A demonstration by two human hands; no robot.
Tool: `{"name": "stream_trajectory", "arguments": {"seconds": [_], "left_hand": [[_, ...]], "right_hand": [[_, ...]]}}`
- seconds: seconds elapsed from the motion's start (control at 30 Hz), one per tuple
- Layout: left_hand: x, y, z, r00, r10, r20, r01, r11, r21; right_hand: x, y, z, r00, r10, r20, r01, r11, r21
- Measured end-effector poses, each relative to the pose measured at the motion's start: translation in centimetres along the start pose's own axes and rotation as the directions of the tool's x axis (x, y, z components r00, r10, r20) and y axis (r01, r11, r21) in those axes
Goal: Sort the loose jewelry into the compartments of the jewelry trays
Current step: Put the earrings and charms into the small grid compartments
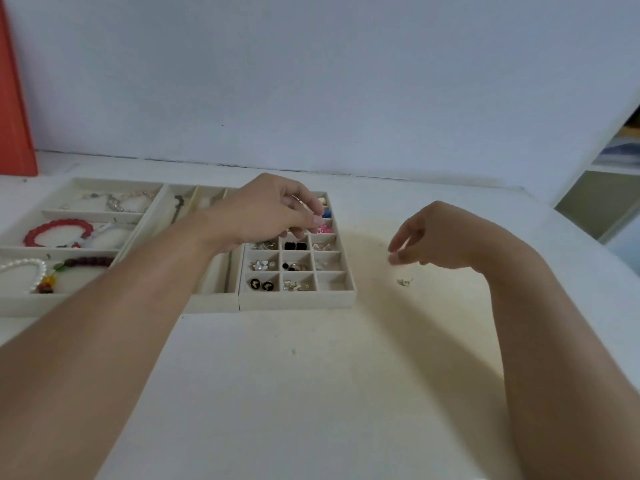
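My left hand [273, 211] hovers over the far rows of the small-compartment tray [298, 301], fingers curled down with thumb against fingertips; whether it holds anything is hidden. That tray holds black studs [296, 245], black oval earrings [260, 285], a flower earring [260, 265], silver pieces [294, 285] and pink and blue pieces [325, 221]. My right hand [440, 237] hangs over the table to the tray's right, thumb and fingertips close together just above a small loose silver earring [404, 281]. I cannot tell if it pinches anything.
A long-slot tray [207, 301] sits left of the small tray, and a larger tray [20, 303] further left holds a red bracelet [57, 232], a pearl bracelet [24, 266], dark beads [88, 262] and chains [114, 200]. An orange panel [14, 109] stands at far left, shelving [602, 202] at right.
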State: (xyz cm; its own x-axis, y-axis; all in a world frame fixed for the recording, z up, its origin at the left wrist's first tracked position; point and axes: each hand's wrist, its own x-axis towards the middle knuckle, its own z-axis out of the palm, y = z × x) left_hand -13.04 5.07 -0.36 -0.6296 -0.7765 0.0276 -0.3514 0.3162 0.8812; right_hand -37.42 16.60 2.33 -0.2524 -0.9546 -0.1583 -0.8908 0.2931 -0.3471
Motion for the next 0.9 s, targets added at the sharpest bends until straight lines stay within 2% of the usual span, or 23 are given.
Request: {"name": "stream_trajectory", "arguments": {"seconds": [0.17, 0.43, 0.5, 0.53, 0.6, 0.67, 0.9], "left_hand": [[0.0, 0.1, 0.6, 1.000, -0.005, 0.008, 0.005, 1.000, 0.006], [-0.4, 0.7, 1.3, 1.000, -0.003, 0.008, 0.003, 0.999, 0.033], [-0.5, 1.0, 1.5, 1.000, 0.006, 0.020, -0.006, 1.000, 0.015], [-0.5, 1.1, 1.7, 1.000, 0.015, 0.025, -0.015, 1.000, 0.000], [-0.5, 1.3, 2.0, 0.999, 0.042, 0.018, -0.042, 0.999, -0.027], [-0.5, 1.6, 2.4, 0.998, 0.061, -0.010, -0.061, 0.996, -0.071], [-0.2, 1.5, 2.4, 0.993, 0.068, -0.097, -0.085, 0.981, -0.173]], "right_hand": [[-0.1, 1.2, 0.0, 0.976, 0.097, 0.194, -0.061, 0.981, -0.183], [0.8, 1.6, 1.0, 0.980, 0.013, 0.200, 0.012, 0.992, -0.126], [0.9, 1.3, 1.3, 0.986, -0.075, 0.150, 0.076, 0.997, 0.001], [0.9, 1.0, 1.5, 0.987, -0.125, 0.105, 0.112, 0.986, 0.122], [1.0, 0.1, 1.8, 0.978, -0.208, 0.025, 0.181, 0.900, 0.397], [1.0, -0.7, 2.1, 0.966, -0.258, -0.013, 0.218, 0.789, 0.575], [0.8, -2.5, 3.3, 0.964, -0.242, -0.115, 0.245, 0.628, 0.739]]}}
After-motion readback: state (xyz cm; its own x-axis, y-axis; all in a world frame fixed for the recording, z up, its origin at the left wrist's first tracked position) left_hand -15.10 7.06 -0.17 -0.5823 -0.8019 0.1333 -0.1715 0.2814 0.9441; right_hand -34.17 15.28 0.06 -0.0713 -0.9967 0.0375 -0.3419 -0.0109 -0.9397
